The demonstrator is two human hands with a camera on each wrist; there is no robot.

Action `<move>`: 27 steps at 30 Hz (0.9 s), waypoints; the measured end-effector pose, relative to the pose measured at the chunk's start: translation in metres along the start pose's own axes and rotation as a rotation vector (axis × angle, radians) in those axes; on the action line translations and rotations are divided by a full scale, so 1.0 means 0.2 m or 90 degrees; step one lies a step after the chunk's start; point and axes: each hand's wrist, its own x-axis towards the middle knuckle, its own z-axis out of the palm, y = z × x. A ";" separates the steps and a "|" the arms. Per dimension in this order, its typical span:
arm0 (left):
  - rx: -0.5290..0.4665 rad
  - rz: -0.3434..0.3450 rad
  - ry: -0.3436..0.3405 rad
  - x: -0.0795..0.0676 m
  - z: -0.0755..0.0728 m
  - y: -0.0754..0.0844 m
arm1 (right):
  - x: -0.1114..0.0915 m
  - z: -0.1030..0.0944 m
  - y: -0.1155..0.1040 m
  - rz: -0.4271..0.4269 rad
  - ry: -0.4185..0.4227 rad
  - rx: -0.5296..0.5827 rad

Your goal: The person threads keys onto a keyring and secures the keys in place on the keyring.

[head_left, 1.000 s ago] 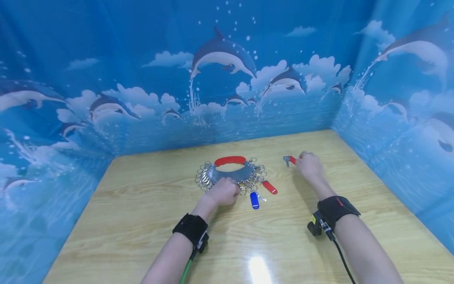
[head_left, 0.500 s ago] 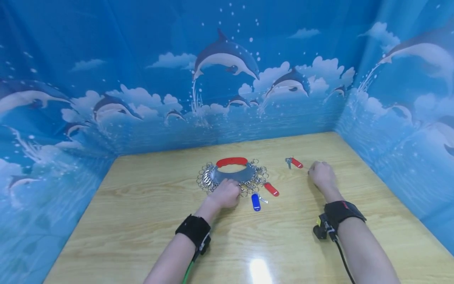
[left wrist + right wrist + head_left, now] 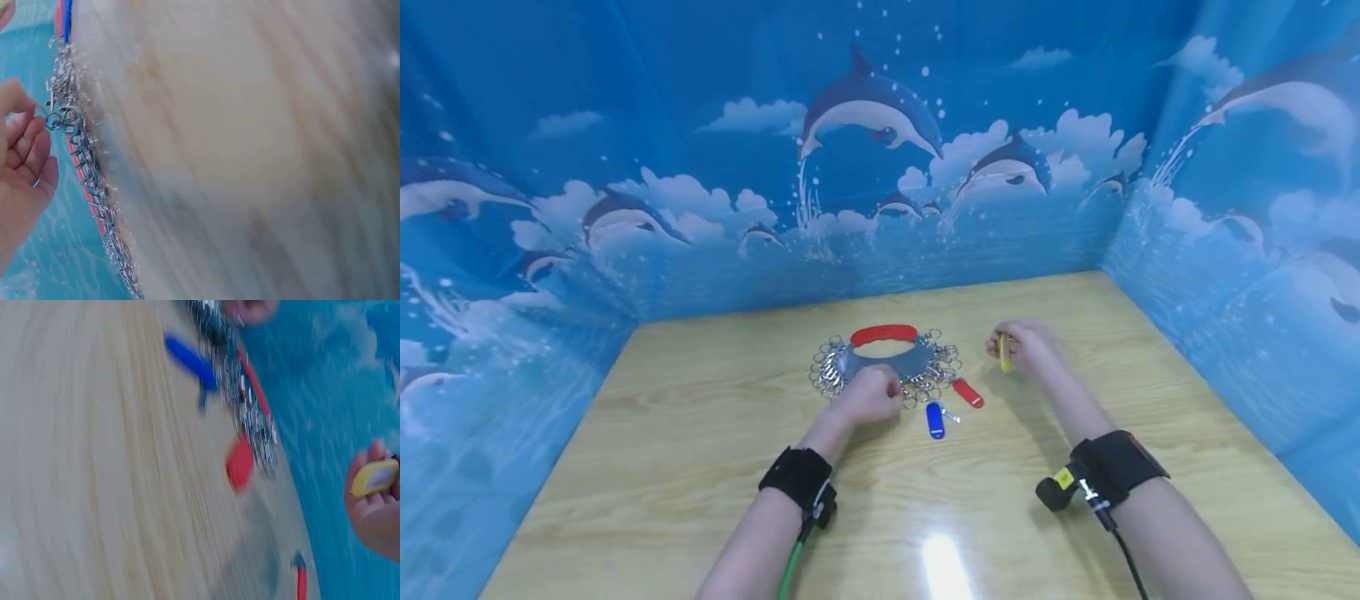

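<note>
A curved metal key holder with a red handle lies on the table, fringed by many rings and clips. My left hand is at its front edge; in the left wrist view its thumb and finger pinch a small metal ring hanging among the clips. My right hand holds a yellow key tag above the table, right of the holder. The tag's pale label shows in the right wrist view, with the fingers curled behind it.
A blue key tag with a key and a red key tag lie in front of the holder's right side. Another red tag lies farther right. Dolphin-printed curtains border the table.
My right hand has left the red tag with keys on the table, drawn back right, then come left and up with the yellow tag showing. My left hand stays at the holder.
</note>
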 end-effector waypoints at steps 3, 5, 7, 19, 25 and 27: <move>-0.144 -0.075 0.023 0.00 -0.02 0.00 | 0.00 0.12 0.02 0.030 -0.060 -0.099; -0.228 -0.117 0.046 0.00 -0.03 -0.01 | -0.01 0.19 0.06 0.031 -0.087 -0.207; -0.290 -0.158 0.054 0.00 -0.03 -0.03 | -0.01 0.25 0.11 0.024 -0.106 -0.298; -0.333 -0.154 0.056 -0.03 -0.07 -0.01 | 0.02 0.52 0.26 0.041 -0.157 -0.341; -0.305 -0.147 0.047 -0.02 -0.05 -0.01 | 0.02 0.57 0.29 0.035 -0.147 -0.314; -0.300 -0.151 0.046 -0.01 -0.05 -0.02 | 0.02 0.57 0.29 0.031 -0.142 -0.319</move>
